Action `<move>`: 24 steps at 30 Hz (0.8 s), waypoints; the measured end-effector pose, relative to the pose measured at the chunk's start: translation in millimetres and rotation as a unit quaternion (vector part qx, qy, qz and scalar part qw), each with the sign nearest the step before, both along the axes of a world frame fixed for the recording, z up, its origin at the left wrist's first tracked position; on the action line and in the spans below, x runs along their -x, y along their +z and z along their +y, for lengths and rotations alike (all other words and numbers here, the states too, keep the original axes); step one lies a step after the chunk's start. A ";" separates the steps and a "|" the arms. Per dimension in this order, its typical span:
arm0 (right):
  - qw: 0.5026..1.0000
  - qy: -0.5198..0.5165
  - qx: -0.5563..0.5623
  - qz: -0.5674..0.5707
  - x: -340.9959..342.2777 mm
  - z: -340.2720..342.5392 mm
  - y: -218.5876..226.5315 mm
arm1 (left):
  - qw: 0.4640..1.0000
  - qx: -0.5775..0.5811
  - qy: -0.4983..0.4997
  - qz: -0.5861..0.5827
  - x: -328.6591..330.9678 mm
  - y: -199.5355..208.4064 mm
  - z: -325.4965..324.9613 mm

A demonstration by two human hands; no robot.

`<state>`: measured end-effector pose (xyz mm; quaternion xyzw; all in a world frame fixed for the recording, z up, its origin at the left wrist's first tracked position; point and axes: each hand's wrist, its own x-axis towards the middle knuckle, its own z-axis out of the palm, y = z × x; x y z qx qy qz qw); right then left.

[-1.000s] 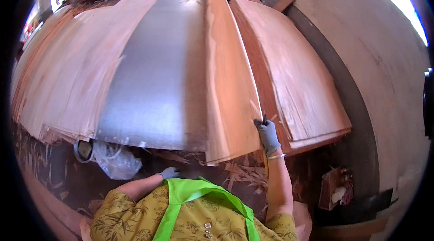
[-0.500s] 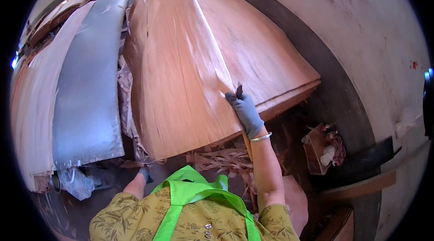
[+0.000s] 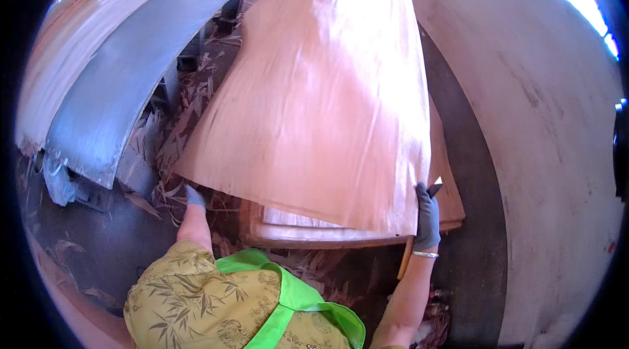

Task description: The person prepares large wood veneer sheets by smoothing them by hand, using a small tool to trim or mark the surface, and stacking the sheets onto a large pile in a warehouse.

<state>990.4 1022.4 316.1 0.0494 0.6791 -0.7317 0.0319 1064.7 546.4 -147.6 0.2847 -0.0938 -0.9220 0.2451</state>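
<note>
A large, thin sheet of wood veneer (image 3: pixel 314 113) spreads in front of me, its near edge raised above a stack of veneer (image 3: pixel 301 235). My right hand (image 3: pixel 428 221), in a grey glove, grips the sheet's near right corner. The same hand also holds a tool with a dark, blade-like tip (image 3: pixel 434 187) and a slim wooden handle (image 3: pixel 405 257); the grip hides its middle. My left hand (image 3: pixel 194 196), also gloved, is at the sheet's near left corner. Its fingers are too blurred to show whether they grasp the edge.
To the left lies a long grey-blue sheet (image 3: pixel 124 93) on supports, beside pale veneer sheets (image 3: pixel 78 80). Veneer scraps (image 3: pixel 190 110) litter the floor between the stacks. A plastic bag (image 3: pixel 59 182) hangs at the left stack's near end. A pale wall (image 3: pixel 544 113) rises on the right.
The veneer sheet has swung rightward over the stack with my right hand on its corner, and its near edge is lifted. My left hand stays near its left corner. The view has turned left.
</note>
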 end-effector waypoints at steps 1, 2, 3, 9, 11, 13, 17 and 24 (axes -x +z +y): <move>1.000 0.008 -0.009 0.007 15.0 17.0 0.3 | 0.999 -0.009 0.039 0.011 13.0 11.9 10.0; 1.000 0.009 0.002 -0.001 28.5 38.7 7.6 | 0.998 -0.007 0.065 0.020 29.2 25.6 20.0; 1.000 0.018 -0.008 -0.003 41.6 56.5 12.9 | 0.997 0.006 0.079 0.018 41.3 32.9 27.7; 0.998 0.015 -0.069 0.004 78.6 121.4 -24.1 | 0.973 0.208 0.087 -0.057 70.7 29.6 -16.8; 0.995 0.026 -0.098 0.011 108.8 176.3 -36.8 | 0.977 0.194 0.082 -0.010 85.8 42.8 -4.8; 0.993 0.033 -0.117 0.009 124.4 223.9 -60.9 | 0.985 0.151 0.078 -0.029 102.4 69.1 28.3; 0.989 0.051 -0.138 0.034 178.8 322.3 -94.9 | 0.956 0.270 0.117 -0.007 90.8 87.1 89.0; 0.980 0.095 -0.168 0.045 242.8 450.0 -159.4 | 0.949 0.276 0.155 -0.009 66.5 113.4 226.8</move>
